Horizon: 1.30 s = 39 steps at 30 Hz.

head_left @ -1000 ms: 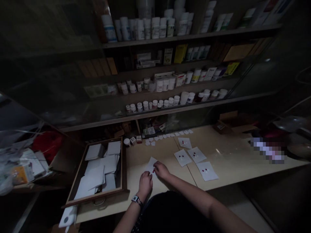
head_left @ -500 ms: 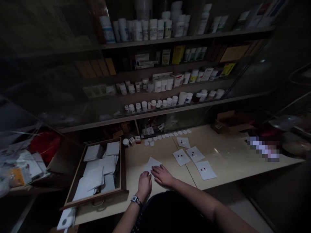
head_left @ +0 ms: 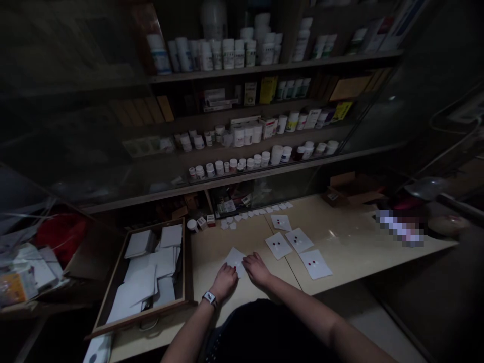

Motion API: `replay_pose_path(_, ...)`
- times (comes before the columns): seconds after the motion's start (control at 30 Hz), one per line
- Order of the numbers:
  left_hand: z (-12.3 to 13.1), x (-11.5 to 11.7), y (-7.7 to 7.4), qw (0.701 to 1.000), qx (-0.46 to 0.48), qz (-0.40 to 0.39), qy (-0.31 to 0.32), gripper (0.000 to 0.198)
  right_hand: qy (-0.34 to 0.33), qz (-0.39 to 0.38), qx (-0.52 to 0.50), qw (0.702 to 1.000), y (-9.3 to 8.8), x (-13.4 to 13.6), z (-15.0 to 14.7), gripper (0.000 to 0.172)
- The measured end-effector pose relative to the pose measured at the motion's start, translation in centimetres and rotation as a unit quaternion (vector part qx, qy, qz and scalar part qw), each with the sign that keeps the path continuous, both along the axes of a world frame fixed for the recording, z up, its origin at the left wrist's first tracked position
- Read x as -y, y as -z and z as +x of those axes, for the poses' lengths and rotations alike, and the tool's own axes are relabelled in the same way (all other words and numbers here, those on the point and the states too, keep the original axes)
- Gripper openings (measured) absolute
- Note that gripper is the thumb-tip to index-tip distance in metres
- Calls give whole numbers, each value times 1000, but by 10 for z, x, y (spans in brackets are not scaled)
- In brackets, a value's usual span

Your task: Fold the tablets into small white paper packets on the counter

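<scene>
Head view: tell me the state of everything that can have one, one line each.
Drawer, pulled open, holding white papers.
Paper, on the counter under both hands.
Left hand, on the paper, grip unclear.
Right hand, on the paper, grip unclear.
Sheets, lying flat, small pills on them.
Bottles, upright, capped.
Cardboard box, flaps open.

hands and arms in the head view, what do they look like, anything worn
The left hand and right hand are bare, with no gloves, and no sleeves show on the arms behind them. The left wrist wears a wristwatch with a pale square face on a dark strap.
</scene>
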<state>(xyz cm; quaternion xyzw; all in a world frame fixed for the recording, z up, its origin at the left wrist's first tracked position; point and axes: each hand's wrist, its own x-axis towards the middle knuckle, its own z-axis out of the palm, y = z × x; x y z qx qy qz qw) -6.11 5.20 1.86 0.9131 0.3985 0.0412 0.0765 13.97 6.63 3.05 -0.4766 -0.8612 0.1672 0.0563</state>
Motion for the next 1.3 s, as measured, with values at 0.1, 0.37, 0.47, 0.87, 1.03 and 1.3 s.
replay_pose_path(0.1, -5, 1, 6, 1000, -6, 15, 24, 13, -3, 11, 11, 1000, -1, 0, -1, 26)
replay_pose_path(0.37, -5, 6, 5, 999, -12, 26, 27, 14, -45, 32, 21, 998, -3, 3, -8, 26)
replay_pose_path(0.47, -4, 6, 5, 999, -25, 22, 36, 16, -46, 28, 13, 998, -2, 2, -8, 25)
replay_pose_path(0.87, 1, 0, 7, 999, -41, 1, 35, 13, -28, -2, -32, 999, -4, -7, -6, 18)
replay_pose_path(1.03, 1, 1, 4, 999, -24, -8, 44, 11, -40, 8, -38, 998, 3, -4, -1, 18)
replay_pose_path(1.3, 8, -2, 0, 997, -49, -52, 4, 16, -39, 13, -35, 999, -2, 0, -2, 18)
